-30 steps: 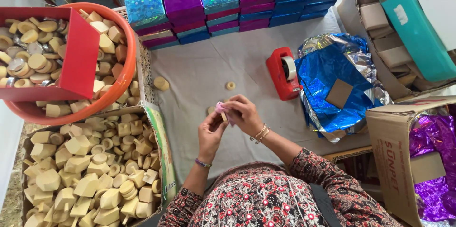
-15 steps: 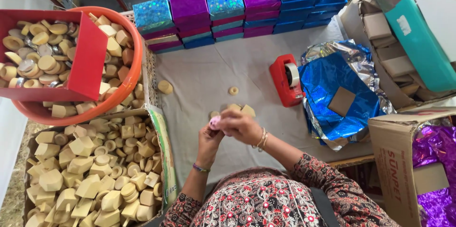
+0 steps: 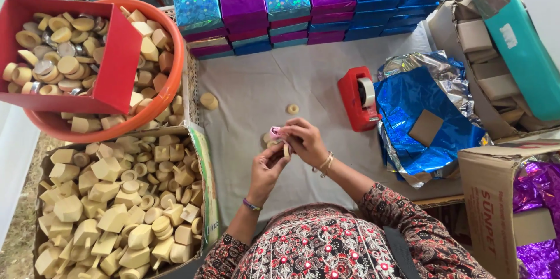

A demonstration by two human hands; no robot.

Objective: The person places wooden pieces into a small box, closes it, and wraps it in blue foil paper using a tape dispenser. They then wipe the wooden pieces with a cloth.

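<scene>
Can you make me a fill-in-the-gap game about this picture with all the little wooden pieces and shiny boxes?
1. The tape dispenser on the grey cloth is coloured ____.
2. The round tub full of wooden pieces is coloured ____.
3. Both the left hand and the right hand hold a small wooden piece with a bit of ____ material.
4. The loose foil sheet beside the dispenser is ____.

Missing words: red; orange; pink; blue
</scene>
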